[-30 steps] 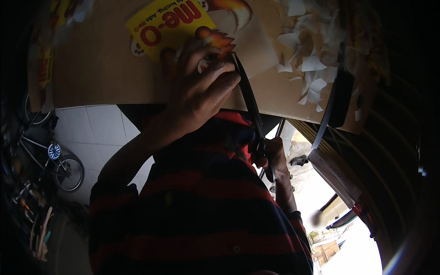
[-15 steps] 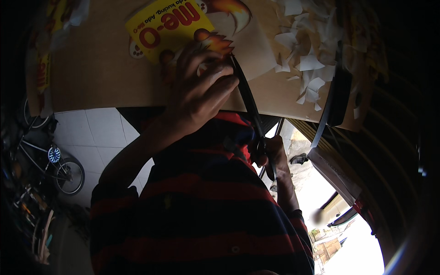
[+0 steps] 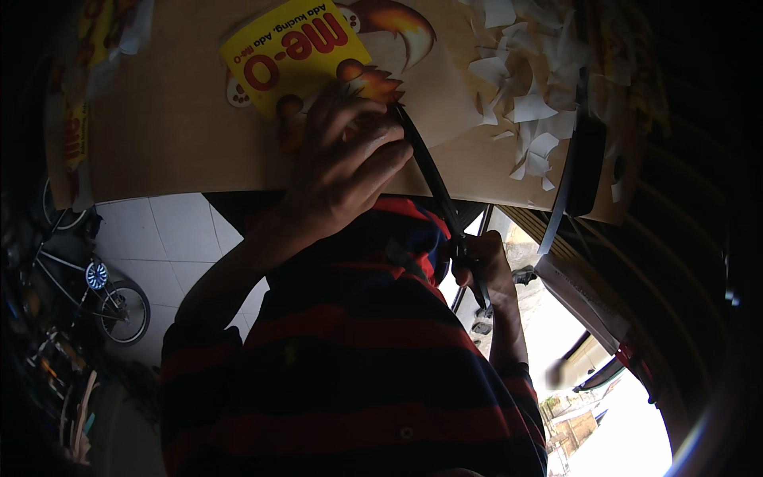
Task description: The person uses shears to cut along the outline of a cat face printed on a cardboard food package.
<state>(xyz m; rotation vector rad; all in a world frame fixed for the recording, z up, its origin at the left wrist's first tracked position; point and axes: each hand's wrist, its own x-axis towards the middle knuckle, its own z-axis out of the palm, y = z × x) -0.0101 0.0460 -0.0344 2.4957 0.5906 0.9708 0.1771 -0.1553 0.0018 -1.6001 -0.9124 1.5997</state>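
A printed sheet with a yellow panel and an orange cartoon animal lies on the brown tabletop. My left hand is closed at its near edge, fingers bent and thumb side hidden. My right hand, lower and to the right, grips the handles of long dark scissors. Their blades slant up and left across the table's near edge. The blade tips meet the sheet by the animal's orange, spiky edge, just right of my left fingertips. The blades look nearly closed.
White paper scraps are heaped at the table's right. A long dark object with a pale strip juts over the near right edge. More yellow printed sheets lie at far left. A bicycle stands on the tiled floor.
My right hand and the scissor handles have shifted slightly right and down. My left hand stays nearly in place on the sheet; the whole view has shifted a little.
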